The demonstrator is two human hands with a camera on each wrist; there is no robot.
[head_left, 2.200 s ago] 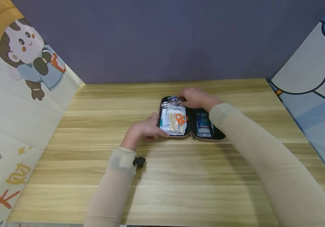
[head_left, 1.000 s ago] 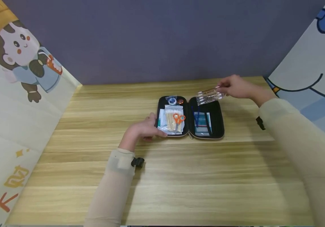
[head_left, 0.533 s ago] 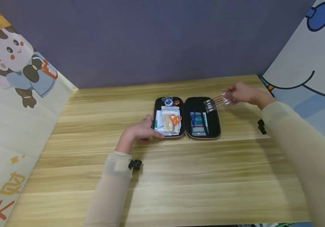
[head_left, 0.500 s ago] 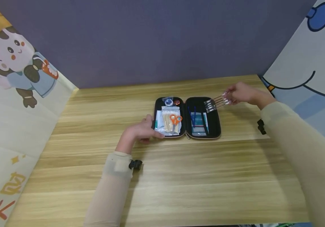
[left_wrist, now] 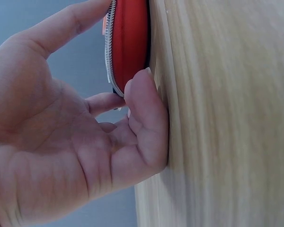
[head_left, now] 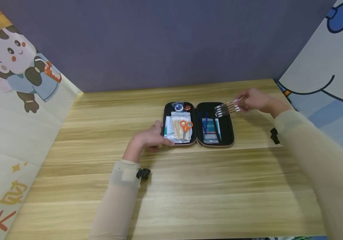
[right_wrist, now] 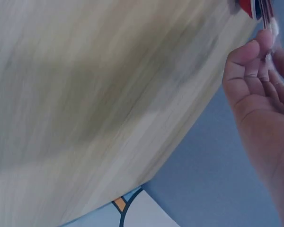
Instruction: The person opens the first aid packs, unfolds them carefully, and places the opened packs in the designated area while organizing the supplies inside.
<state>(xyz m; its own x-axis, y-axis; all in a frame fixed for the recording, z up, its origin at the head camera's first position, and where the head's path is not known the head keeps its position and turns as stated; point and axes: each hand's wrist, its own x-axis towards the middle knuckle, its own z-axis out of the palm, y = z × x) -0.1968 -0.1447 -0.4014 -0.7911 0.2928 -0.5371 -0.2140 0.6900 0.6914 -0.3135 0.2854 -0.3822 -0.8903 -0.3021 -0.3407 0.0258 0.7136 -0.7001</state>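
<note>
A zip case (head_left: 197,140) with a black lining and a red outside lies unfolded on the wooden table. My left hand (head_left: 150,136) holds its left side, thumb at the front corner; in the left wrist view the fingers bend around the red shell (left_wrist: 130,42). My right hand (head_left: 253,100) pinches a clear packet of several swabs (head_left: 226,108) with brown sticks and white ends, above the case's right half. In the left half lie a bag of cotton swabs (head_left: 178,128), orange-handled scissors (head_left: 186,125), a tape roll (head_left: 178,107) and a small red-orange round item (head_left: 187,107).
The right half holds a bluish flat packet (head_left: 210,131), blue tweezers-like strips (head_left: 203,122) and a black strap (head_left: 217,129). A dark wall (head_left: 171,46) borders the table (head_left: 189,200) at the back. Printed cartoon panels (head_left: 27,66) flank it.
My right hand has lifted the swab packet from the left half's top and carried it right, uncovering the tape roll and round item. The left hand keeps its hold on the case.
</note>
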